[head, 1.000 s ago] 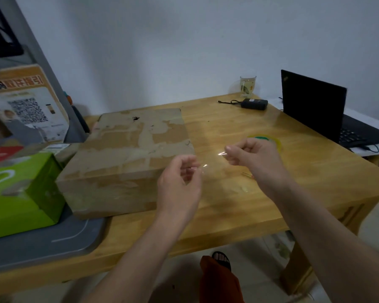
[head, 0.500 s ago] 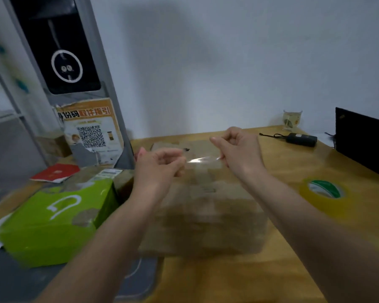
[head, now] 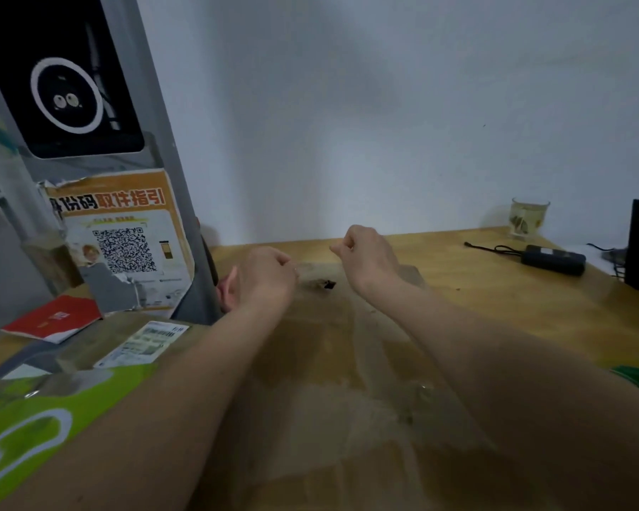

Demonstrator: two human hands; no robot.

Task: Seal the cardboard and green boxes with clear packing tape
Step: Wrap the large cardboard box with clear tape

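Tape strip (head: 312,268) stretched left-right between both hands (head: 268,274).

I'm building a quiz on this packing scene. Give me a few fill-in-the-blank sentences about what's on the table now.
1. Both hands, left and right, are raised over the ____ box.
2. The glass stands near the ____.
3. Left of the arms lies a ____ box.

Missing words: cardboard; wall; green

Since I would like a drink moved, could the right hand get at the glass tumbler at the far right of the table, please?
Probably not yet: the right hand pinches clear tape, though bare wooden table lies before the glass tumbler.
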